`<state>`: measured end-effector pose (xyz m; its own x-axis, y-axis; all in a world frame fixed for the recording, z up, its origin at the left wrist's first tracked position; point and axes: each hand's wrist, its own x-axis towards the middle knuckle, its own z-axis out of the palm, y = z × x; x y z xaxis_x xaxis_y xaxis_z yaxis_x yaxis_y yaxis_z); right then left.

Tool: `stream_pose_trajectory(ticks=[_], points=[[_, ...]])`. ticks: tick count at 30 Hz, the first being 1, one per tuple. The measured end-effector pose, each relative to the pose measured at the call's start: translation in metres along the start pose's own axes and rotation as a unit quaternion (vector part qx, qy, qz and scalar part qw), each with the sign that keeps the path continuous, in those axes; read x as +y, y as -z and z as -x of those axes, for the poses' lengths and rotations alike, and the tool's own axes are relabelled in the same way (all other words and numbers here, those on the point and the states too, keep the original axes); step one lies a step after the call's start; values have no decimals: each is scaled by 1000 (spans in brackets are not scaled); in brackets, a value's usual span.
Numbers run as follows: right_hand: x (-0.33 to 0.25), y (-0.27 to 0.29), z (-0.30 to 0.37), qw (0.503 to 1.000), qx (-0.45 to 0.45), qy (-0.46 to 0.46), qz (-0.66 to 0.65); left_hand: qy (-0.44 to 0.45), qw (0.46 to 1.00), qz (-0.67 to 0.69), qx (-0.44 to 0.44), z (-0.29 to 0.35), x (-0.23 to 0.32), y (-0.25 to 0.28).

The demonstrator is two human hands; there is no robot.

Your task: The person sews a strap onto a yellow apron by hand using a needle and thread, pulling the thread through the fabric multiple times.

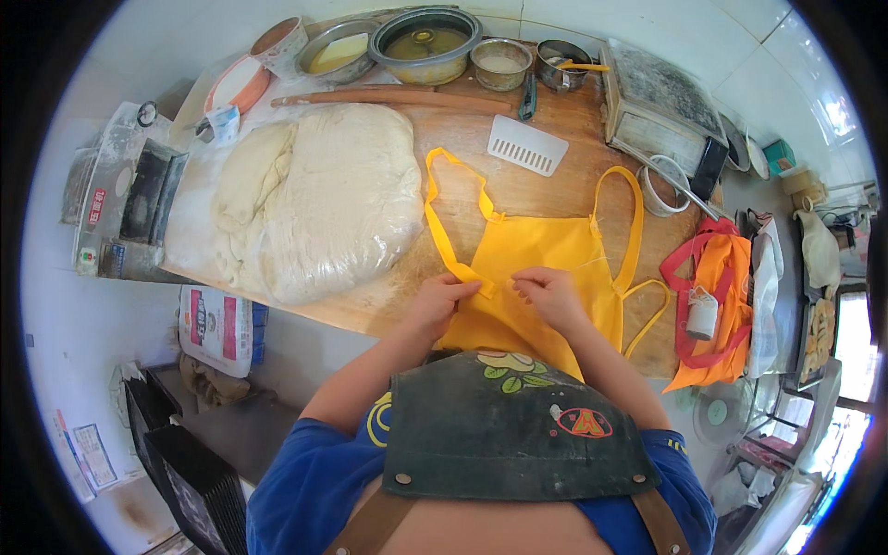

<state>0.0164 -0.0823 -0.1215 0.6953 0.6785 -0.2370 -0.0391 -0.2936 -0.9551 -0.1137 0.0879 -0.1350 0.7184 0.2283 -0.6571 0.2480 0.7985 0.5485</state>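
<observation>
A yellow apron [541, 254] lies spread over the front edge of the wooden worktable, its straps looping out to both sides. My left hand [440, 303] pinches the end of one strap at the apron's left edge. Just right of it, my right hand [553, 298] hovers over the cloth with its fingertips pressed together. What they hold, if anything, is too small to make out. A fine pale thread seems to run from near this hand toward the right strap. A spool of white thread [701, 316] rests on an orange apron [726, 287] with red straps, at the right.
A big mass of dough [338, 199] under clear film covers the table's left part. Behind it lie a rolling pin [398, 98], a large pot [425, 46] and several bowls. A white slotted scraper [527, 145] lies beyond the apron. A dough machine [120, 199] stands far left.
</observation>
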Motion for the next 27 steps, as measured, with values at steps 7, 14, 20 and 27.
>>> stream_pose_trajectory(ticks=[7,14,20,27], points=[[-4,-2,10,1000,6,17,-14,-70,990,-122,21,-2,-8,-1],[-14,-11,7,963,82,195,168,-65,995,-78,-15,-4,-8,6],[-17,-15,16,953,76,173,237,-67,995,-74,-5,-4,-7,3],[-21,-25,22,962,54,146,222,-125,971,-205,23,12,1,-15]])
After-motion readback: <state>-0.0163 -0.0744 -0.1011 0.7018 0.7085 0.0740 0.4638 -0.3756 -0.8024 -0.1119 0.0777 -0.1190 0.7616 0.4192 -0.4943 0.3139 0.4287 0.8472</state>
